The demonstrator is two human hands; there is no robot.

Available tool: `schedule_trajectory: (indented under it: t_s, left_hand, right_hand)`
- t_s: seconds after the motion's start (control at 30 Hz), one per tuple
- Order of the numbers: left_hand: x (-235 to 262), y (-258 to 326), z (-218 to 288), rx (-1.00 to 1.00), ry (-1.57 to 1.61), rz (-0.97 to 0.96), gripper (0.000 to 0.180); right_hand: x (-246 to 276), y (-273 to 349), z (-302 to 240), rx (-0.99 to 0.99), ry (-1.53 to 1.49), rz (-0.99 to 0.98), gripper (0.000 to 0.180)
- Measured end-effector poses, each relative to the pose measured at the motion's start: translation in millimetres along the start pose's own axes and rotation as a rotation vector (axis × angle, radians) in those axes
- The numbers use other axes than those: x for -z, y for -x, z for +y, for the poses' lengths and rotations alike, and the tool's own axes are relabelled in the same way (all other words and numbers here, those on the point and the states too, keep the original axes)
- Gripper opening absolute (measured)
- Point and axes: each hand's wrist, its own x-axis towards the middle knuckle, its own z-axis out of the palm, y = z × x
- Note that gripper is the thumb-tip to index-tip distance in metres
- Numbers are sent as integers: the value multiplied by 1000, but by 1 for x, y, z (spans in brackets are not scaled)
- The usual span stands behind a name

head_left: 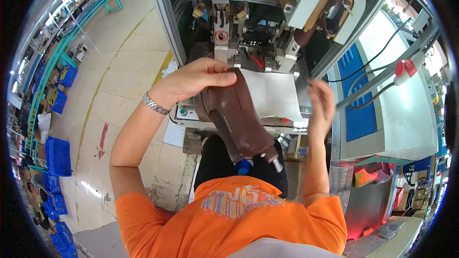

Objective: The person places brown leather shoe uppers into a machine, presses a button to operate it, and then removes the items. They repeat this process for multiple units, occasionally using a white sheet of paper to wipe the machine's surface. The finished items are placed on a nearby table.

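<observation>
Head view showed the left hand (198, 79) clamped over the top of a brown leather shoe upper mounted on its last (236, 114), held just in front of the grey lasting machine (248, 33). The right hand (321, 102) hovered open beside the machine, blurred, holding nothing. In my judgement, a firm grip near the toe would keep the shoe steady and level.

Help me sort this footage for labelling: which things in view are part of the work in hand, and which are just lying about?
In hand:
- brown shoe upper, held by the left hand
- right hand, raised beside it, holding nothing
- machine directly ahead
- white sheet on its ledge

Lying about:
- blue crates on the floor
- orange shoe on the lower right shelf
</observation>
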Motion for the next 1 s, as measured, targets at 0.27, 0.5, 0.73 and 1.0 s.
schedule_trajectory:
  t_s: [0.27,0.5,0.73,1.0]
  left_hand:
    - [19,29,39,49,-255,-190,21]
    - [94,19,9,-106,-482,21,22]
    - [127,-33,29,-564,-186,364,12]
    - [157,-95,68,-594,110,634,14]
  right_hand:
    - [-93,-70,32,-245,-583,-1373,44]
    - [-129,-115,12,-179,-964,-987,24]
    - [-150,-166,7,-87,-837,-672,10]
    - [-194,-231,6,-235,-889,-425,6]
